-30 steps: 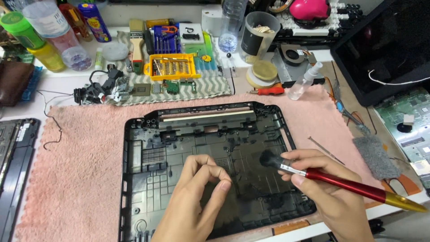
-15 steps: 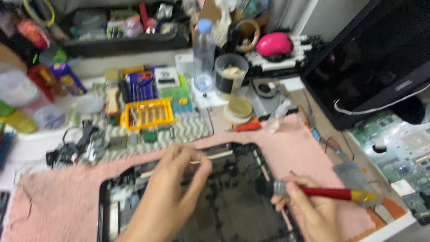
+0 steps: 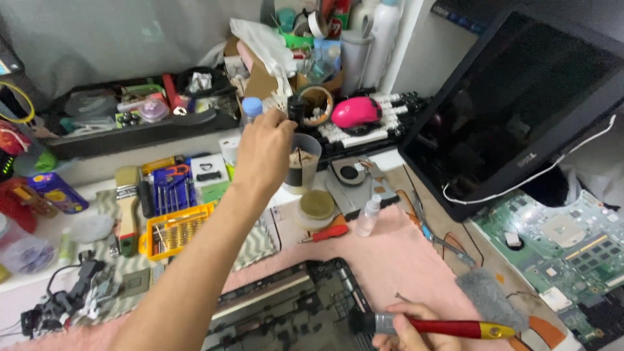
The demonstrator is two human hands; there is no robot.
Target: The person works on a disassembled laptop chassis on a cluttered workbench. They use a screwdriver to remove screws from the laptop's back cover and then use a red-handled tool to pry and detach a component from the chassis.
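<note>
- Head view: the left hand (image 3: 263,153) is stretched toward the far edge of the worktop (image 3: 195,146), its fingers bunched narrow beside a small black-capped bottle (image 3: 296,107); whether the bottle is touched cannot be told.
- A translucent grey plastic cup (image 3: 303,162) stands just below that hand, near a clear bottle with a blue cap (image 3: 251,107).
- The right hand (image 3: 416,331), at the near edge, is closed around a red-handled brush with a yellow end (image 3: 442,325).
- The brush's dark bristles lie over the black plastic laptop base (image 3: 292,312), which rests on a pink towel (image 3: 383,260).
</note>
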